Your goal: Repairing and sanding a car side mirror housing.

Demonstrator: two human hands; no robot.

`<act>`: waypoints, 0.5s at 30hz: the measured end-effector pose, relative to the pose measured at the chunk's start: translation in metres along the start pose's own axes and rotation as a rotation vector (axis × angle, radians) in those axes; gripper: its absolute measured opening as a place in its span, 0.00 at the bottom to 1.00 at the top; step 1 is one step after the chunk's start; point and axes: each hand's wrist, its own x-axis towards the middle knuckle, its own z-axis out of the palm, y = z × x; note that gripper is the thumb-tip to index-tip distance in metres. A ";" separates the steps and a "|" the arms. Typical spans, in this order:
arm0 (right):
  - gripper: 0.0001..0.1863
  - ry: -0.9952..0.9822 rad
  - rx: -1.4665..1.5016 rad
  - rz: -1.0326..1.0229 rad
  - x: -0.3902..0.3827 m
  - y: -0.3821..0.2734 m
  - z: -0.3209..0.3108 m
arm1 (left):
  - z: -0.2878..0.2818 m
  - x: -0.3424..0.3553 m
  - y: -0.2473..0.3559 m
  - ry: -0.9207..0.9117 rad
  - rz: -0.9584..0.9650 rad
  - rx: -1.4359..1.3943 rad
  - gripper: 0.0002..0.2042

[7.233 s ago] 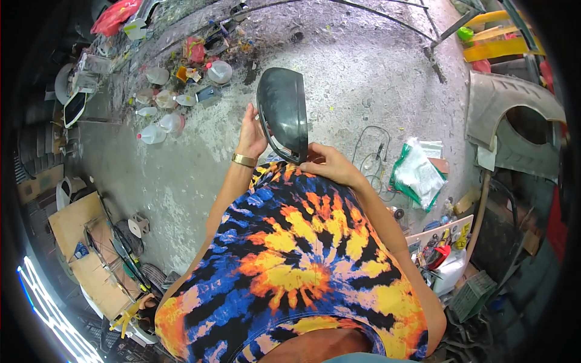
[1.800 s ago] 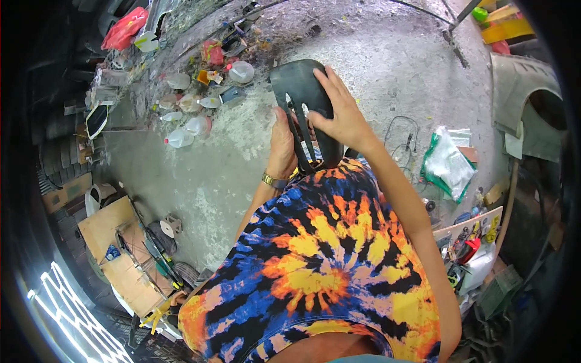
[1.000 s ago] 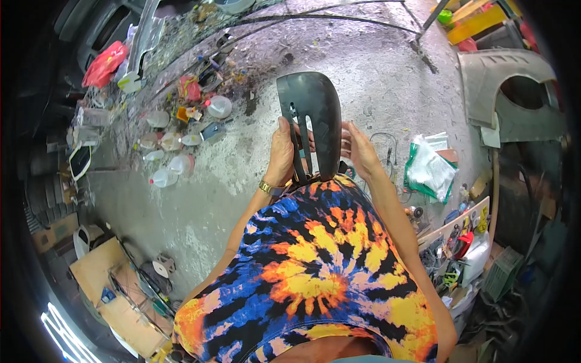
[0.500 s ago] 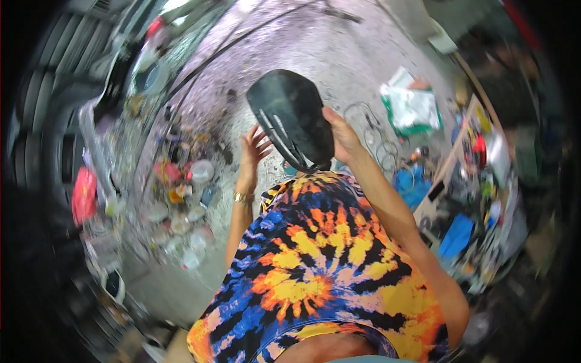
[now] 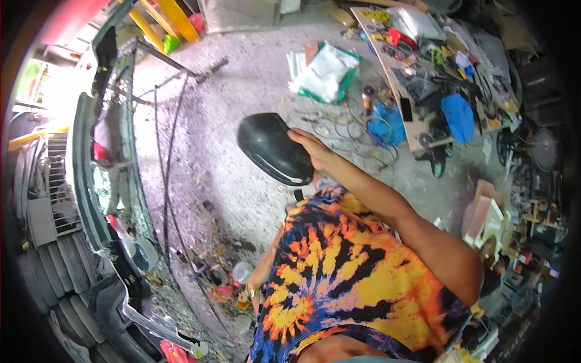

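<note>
one black car mirror housing (image 5: 273,148), one right hand (image 5: 315,150), one blue cloth (image 5: 458,116), one white plastic bag (image 5: 327,71)

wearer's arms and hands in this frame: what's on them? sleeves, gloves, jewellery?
Both arms are bare; the tie-dye shirt in orange, yellow and dark blue looks sleeveless. The right hand is ungloved, with no ring or watch visible. The left forearm is mostly hidden behind the torso; a gold-coloured wristband shows at its wrist.

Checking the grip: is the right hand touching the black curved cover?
Touching. The head view shows the right hand with fingers wrapped on the black curved cover's edge.
</note>
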 end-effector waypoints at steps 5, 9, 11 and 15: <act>0.25 0.156 -0.459 -0.181 -0.015 -0.023 -0.023 | -0.079 0.014 0.061 -0.217 0.044 0.064 0.42; 0.21 -0.082 -1.102 -0.251 -0.021 -0.049 -0.017 | -0.093 0.051 0.145 0.014 0.309 0.318 0.34; 0.19 -0.179 -1.384 -0.310 -0.030 -0.058 0.011 | -0.094 0.095 0.172 0.088 0.341 0.455 0.33; 0.15 -0.462 -1.926 -0.183 -0.040 -0.067 0.075 | -0.082 0.182 0.180 0.037 0.414 0.649 0.32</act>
